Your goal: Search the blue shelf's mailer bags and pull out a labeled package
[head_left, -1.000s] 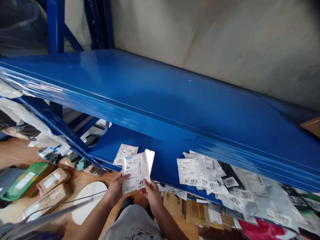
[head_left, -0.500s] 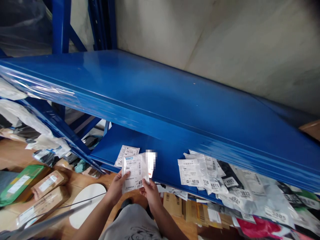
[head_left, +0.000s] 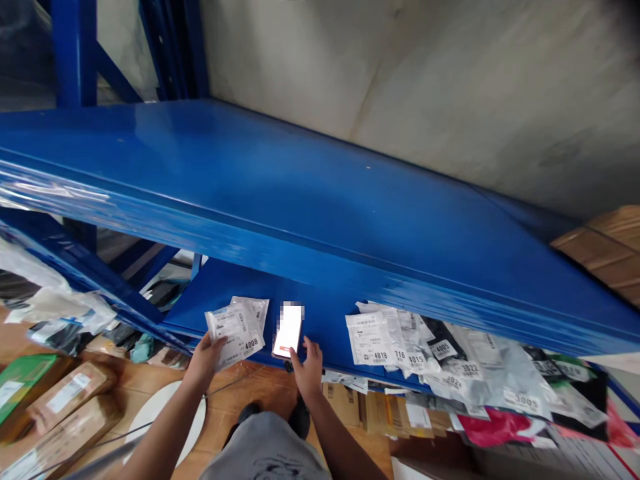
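Note:
My left hand grips the lower left edge of a white mailer bag with a printed label reading 4008. Behind that bag, a second white mailer lies on the lower blue shelf, partly covered. A phone with a bright screen lies near the shelf's front edge; part of it is blurred out. My right hand is at the phone's lower right corner, a finger at the bottom of the screen and the others loosely apart. It holds nothing.
An upper blue shelf spans the view above my hands. To the right, labelled mailers, including one marked 4018, lie in an overlapping row. Cardboard boxes and a round white disc are on the floor at left.
My right hand has let go of the mailer and moved to the phone's screen. My left hand has carried the mailer leftward, uncovering the phone. The camera view has shifted slightly right.

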{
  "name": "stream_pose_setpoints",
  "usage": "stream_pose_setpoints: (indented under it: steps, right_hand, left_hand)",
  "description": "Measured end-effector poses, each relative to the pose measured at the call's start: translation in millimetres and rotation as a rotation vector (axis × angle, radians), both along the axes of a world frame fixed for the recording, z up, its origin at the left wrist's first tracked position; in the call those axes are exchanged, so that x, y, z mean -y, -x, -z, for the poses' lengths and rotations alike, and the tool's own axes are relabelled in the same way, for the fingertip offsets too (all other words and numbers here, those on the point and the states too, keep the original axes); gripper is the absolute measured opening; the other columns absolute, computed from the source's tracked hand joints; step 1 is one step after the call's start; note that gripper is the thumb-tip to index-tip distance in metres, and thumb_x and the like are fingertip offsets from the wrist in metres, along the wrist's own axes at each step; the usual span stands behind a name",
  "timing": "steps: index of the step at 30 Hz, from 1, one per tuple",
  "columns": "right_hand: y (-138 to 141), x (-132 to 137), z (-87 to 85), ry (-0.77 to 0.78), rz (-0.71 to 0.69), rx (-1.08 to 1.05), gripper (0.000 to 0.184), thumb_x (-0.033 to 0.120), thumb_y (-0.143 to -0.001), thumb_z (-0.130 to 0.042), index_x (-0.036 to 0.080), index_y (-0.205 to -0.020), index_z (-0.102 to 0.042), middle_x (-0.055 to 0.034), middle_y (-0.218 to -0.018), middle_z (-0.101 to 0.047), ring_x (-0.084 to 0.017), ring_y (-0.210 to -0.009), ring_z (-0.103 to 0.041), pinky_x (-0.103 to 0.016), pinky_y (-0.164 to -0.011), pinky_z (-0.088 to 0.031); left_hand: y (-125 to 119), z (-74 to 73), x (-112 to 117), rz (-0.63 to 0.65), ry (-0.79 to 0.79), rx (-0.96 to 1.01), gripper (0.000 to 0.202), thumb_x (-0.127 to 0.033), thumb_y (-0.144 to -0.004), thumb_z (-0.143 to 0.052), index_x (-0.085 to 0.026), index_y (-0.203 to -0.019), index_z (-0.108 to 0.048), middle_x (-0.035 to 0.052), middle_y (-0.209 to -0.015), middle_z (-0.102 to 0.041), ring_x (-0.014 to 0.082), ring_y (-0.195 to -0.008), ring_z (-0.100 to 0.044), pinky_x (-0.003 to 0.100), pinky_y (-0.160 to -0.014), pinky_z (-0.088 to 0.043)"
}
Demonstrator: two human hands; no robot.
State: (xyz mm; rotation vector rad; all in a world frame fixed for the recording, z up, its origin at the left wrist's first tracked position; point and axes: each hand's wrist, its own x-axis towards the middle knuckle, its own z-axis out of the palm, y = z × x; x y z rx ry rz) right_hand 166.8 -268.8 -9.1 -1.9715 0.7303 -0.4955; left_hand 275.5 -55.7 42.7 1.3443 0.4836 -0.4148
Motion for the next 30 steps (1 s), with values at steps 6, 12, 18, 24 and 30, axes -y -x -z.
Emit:
stream_pose_setpoints:
  steps: [6, 12, 18, 24, 30]
  right_hand:
    - [-10.2, -6.6, 14.5, 0.229, -0.055, -0.064, 0.051, 0.047, -0.079, -0.056, 0.012, -0.117, -0.061, -0.0177, -0.102, -0.062, -0.036, -0.097, -0.055, -0.054, -0.09, -0.042]
    - [-7.5, -6.8, 23.9, 0.379, -0.065, -0.132, 0.048, 0.035, -0.081, -0.059, 0.012, -0.123, -0.057, -0.0155, -0.1, -0.062, -0.034, -0.096, -0.056, -0.05, -0.088, -0.045]
    - [-7.0, -7.0, 24.2, 0.415, -0.08, -0.147, 0.056, 0.048, -0.083, -0.058, 0.01, -0.125, -0.055, -0.0172, -0.105, -0.062, -0.034, -0.099, -0.055, -0.05, -0.089, -0.045]
    - [-4.4, -9.0, 19.2, 0.447, -0.135, -0.211, 0.063, 0.051, -0.084, -0.055, 0.008, -0.131, -0.05, -0.0193, -0.111, -0.06, -0.036, -0.104, -0.054, -0.052, -0.095, -0.043]
    - [-10.1, -10.2, -5.7, 0.494, -0.22, -0.392, 0.069, 0.046, -0.087, -0.051, 0.0, -0.138, -0.041, -0.0239, -0.117, -0.057, -0.038, -0.111, -0.052, -0.051, -0.099, -0.041]
  left_hand:
    - [-35.2, 3.6, -0.4, 0.208, -0.346, 0.135, 0.04, -0.018, -0.072, -0.062, -0.019, -0.112, -0.06, 0.009, -0.094, -0.071, 0.0264, -0.079, -0.068, 0.03, -0.063, -0.052]
    - [-49.6, 18.0, -0.4, 0.398, -0.715, 0.219, 0.058, -0.028, -0.079, -0.059, -0.013, -0.134, -0.048, 0.0211, -0.119, -0.063, 0.0358, -0.089, -0.065, 0.033, -0.058, -0.047]
    - [-46.7, 20.6, -1.6, 0.487, -0.789, 0.236, 0.055, -0.034, -0.085, -0.053, -0.014, -0.135, -0.045, 0.0191, -0.12, -0.063, 0.0303, -0.082, -0.067, 0.031, -0.058, -0.047]
    - [-46.5, 18.3, -0.3, 0.525, -0.848, 0.229, 0.051, -0.035, -0.088, -0.047, -0.014, -0.135, -0.043, 0.0194, -0.119, -0.063, 0.0293, -0.081, -0.068, 0.032, -0.059, -0.048]
    - [-46.3, 19.9, 0.2, 0.554, -0.904, 0.245, 0.05, -0.035, -0.09, -0.044, -0.014, -0.136, -0.041, 0.0178, -0.12, -0.064, 0.0314, -0.096, -0.066, 0.035, -0.07, -0.049]
